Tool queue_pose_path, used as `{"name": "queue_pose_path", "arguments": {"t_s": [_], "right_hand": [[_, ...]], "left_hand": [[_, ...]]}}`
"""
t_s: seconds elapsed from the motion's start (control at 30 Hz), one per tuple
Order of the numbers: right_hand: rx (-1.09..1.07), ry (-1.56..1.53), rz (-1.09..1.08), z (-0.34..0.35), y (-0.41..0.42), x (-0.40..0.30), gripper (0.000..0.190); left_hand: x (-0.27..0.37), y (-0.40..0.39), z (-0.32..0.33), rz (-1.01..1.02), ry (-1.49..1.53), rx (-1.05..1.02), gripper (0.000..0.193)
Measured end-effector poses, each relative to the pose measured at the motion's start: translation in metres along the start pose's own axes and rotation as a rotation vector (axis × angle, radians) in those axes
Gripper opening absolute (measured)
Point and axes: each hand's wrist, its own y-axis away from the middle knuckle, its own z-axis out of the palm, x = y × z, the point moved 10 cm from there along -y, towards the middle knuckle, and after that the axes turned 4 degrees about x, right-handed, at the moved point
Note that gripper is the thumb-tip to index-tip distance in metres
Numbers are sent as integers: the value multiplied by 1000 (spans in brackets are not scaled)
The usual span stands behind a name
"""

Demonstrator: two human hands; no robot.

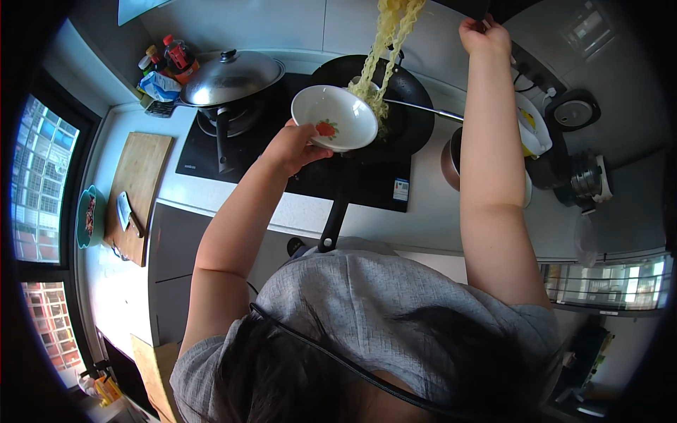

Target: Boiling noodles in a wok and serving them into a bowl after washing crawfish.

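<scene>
My left hand [300,147] grips the rim of a white bowl [346,113] with a red and green motif inside, tilted beside a black wok [415,113]. Long wavy noodles [374,63] hang from above the picture's top edge down behind the bowl into the wok. My right hand [484,34] is raised at the top right, fingers closed around a thin light-coloured utensil; its far part is hidden, so how it bears the noodles does not show. A metal-handled ladle [423,109] rests in the wok, and the wok's black handle [334,222] points towards me.
A lidded pan [235,79] stands on the left of the black cooktop [394,198]. Sauce bottles [180,58] are behind it. A cleaver [124,211] lies on a wooden cutting board [143,158], beside a green bowl of food [82,224]. A brown pot [451,164] is partly behind my right arm.
</scene>
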Motion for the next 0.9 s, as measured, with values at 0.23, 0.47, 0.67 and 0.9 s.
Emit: {"name": "queue_pose_path", "arguments": {"t_s": [0.23,0.47,0.67,0.9], "right_hand": [[-116,-42,74,-6,22,14,17],[20,408,31,-98,75,50,11],[-303,999,-320,-78,122,8,23],[-46,892,-394,-150,91,-47,24]], "left_hand": [[-3,-29,29,-69,80,-6,37],[-7,-50,34,-20,124,-95,32],[-12,-27,24,-29,127,-62,35],[-9,-8,31,5,64,-118,37]]}}
